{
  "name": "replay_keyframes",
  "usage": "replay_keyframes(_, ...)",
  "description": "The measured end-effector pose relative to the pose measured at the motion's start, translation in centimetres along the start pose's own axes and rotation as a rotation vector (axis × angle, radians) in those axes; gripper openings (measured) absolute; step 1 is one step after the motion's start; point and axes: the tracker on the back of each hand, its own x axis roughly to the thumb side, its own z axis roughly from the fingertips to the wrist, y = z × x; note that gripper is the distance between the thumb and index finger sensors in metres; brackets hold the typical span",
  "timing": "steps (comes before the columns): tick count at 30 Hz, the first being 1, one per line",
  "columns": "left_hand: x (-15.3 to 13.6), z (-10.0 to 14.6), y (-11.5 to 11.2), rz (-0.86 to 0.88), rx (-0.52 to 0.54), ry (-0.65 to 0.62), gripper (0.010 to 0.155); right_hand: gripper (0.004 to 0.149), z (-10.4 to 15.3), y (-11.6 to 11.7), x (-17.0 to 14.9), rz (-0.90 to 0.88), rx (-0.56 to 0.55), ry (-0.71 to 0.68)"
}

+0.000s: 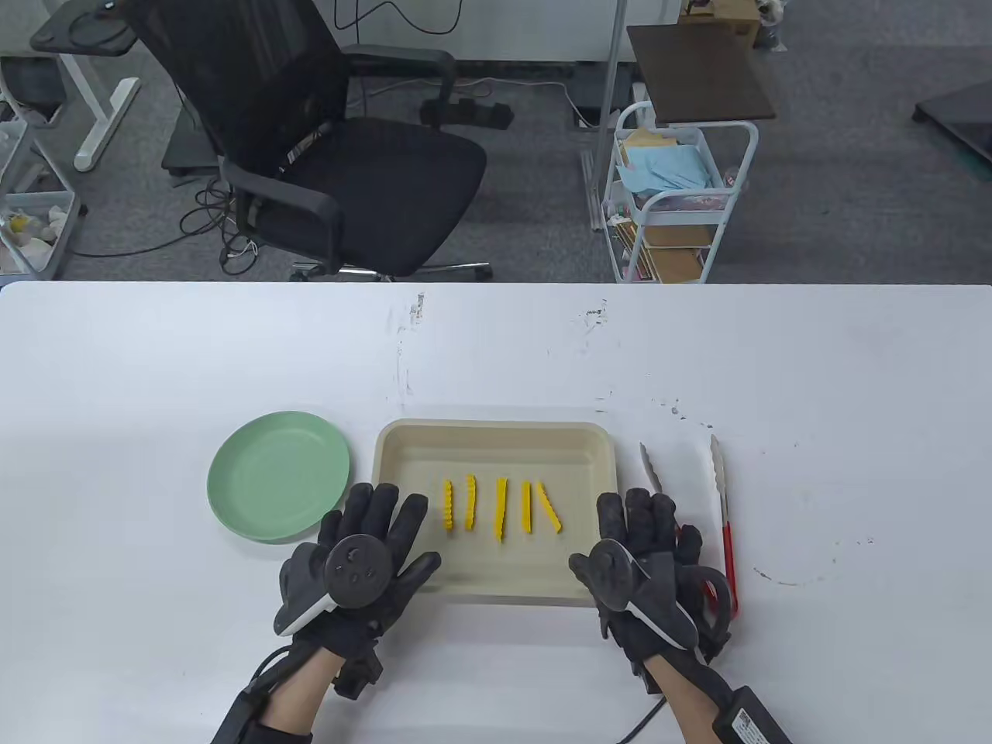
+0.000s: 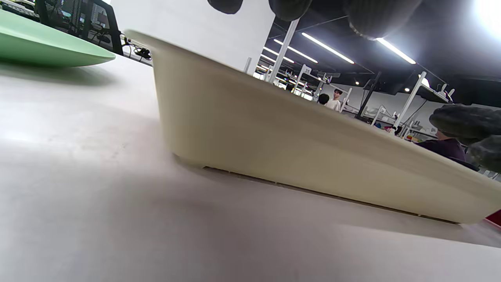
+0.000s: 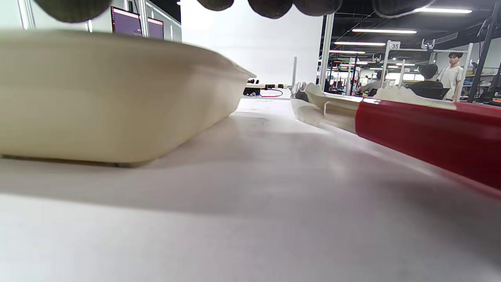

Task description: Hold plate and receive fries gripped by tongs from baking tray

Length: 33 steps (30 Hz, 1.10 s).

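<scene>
A green plate (image 1: pixel 277 474) lies on the white table left of a cream baking tray (image 1: pixel 496 442). Several yellow crinkle fries (image 1: pixel 500 508) lie in a row in the tray. Red-handled metal tongs (image 1: pixel 725 527) lie open on the table right of the tray. My left hand (image 1: pixel 364 554) lies flat and open at the tray's front left corner, between plate and tray, holding nothing. My right hand (image 1: pixel 659 566) lies flat at the tray's front right corner, over one tong arm, fingers spread. The left wrist view shows the tray wall (image 2: pixel 293 141) and the plate edge (image 2: pixel 51 47); the right wrist view shows the tray (image 3: pixel 109 98) and a tong arm (image 3: pixel 422 129).
A black office chair (image 1: pixel 325 147) and a white cart (image 1: pixel 674 201) stand beyond the table's far edge. The table (image 1: pixel 852 387) stretches wide to the right and back. A cable runs from my right wrist off the table's near edge.
</scene>
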Motion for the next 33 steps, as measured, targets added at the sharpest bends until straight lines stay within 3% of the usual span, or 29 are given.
replay_keyframes(17, -1.6, -0.6, 0.7, 0.021, -0.014, 0.068, 0.073, 0.081, 0.1, 0.3, -0.2, -0.019, 0.017, -0.010)
replay_keyframes(24, -6.5, 0.8, 4.5, 0.340, 0.235, 0.202, 0.065, 0.081, 0.1, 0.3, -0.2, -0.025, 0.030, -0.020)
replay_keyframes(28, -9.4, 1.8, 5.5, 0.320, 0.355, 0.309, 0.061, 0.081, 0.1, 0.3, -0.1, -0.031, 0.026, -0.026)
replay_keyframes(33, -12.5, 1.5, 4.8, 0.334, 0.340, 0.460, 0.069, 0.080, 0.2, 0.1, 0.0, -0.061, 0.022, -0.023)
